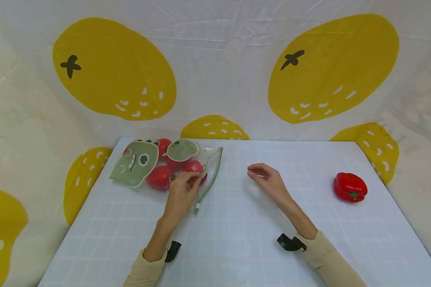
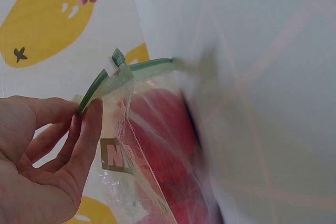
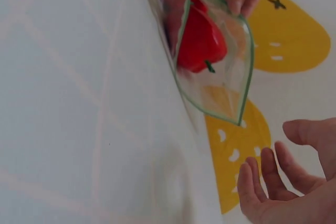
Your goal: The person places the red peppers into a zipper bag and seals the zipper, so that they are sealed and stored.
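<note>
A clear zip bag (image 1: 136,165) with green cartoon prints lies at the back left of the table, several red vegetables inside it. My left hand (image 1: 181,193) pinches the bag's green zip edge (image 2: 93,88) between thumb and fingers. The bag's mouth gapes toward the right, and a red pepper (image 3: 202,43) with a green stem shows just inside it. My right hand (image 1: 271,183) hovers over the table to the right of the bag, fingers loosely bent and holding nothing. Farther right, a loose red bell pepper (image 1: 350,187) lies on the table.
The table (image 1: 230,247) has a pale blue checked top. Behind it and at both sides hangs a white cloth (image 1: 219,79) printed with big yellow fruit. Dark wrist cameras (image 1: 291,242) sit at both cuffs.
</note>
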{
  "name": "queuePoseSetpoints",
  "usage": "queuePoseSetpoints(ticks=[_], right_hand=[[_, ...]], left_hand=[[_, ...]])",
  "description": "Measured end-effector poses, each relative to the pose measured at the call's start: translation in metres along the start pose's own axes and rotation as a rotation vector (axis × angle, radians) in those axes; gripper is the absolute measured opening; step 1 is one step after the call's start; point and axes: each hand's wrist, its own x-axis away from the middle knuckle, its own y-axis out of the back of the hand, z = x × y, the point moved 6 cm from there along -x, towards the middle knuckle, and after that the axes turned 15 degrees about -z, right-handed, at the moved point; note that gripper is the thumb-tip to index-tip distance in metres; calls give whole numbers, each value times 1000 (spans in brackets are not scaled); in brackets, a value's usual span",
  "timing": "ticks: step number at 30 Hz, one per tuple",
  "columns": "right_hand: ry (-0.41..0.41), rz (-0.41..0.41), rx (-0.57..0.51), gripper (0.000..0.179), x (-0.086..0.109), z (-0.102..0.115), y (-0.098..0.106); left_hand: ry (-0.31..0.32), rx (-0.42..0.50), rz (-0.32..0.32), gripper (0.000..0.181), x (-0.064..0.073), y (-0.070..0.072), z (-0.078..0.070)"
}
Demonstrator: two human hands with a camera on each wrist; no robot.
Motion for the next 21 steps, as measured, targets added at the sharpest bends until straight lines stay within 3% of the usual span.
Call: queuePoseSetpoints(ticks=[10, 21], right_hand=[[-3, -99, 29, 37, 3, -4, 38], [-27, -171, 42, 40, 9, -10, 73]], left_hand=[[18, 6, 6, 23, 0, 2, 2], [-16, 36, -16, 16, -2, 1, 0]])
